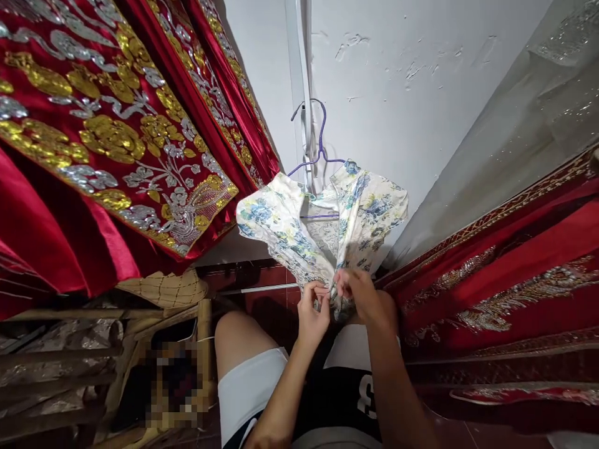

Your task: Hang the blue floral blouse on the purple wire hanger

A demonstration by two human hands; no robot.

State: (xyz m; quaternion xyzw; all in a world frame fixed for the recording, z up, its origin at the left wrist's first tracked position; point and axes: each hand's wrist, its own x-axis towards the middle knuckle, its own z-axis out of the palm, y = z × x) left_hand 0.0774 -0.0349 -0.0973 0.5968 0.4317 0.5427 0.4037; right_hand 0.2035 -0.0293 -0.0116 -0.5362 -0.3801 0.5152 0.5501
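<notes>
A white short-sleeved garment with blue and yellow flowers (285, 221) hangs in front of me on a purple wire hanger (322, 137). Its front opening spreads in a V at the neck and narrows toward my hands. My left hand (314, 305) pinches the garment's front edge near the bottom of the V. Close beside it, my right hand (358, 290) has its fingers closed on the opposite front edge. Whatever fastening lies between the fingertips is too small to make out. The lower part of the garment drops between my knees, partly hidden by my hands.
Red satin cloth with gold and silver sequin flowers (112, 137) hangs at left. Red beaded fabric (510, 299) and sheer glittery white cloth (519, 131) hang at right. A wooden rack (204, 349) stands low on the left. Behind is a white wall (397, 81) with peeling patches.
</notes>
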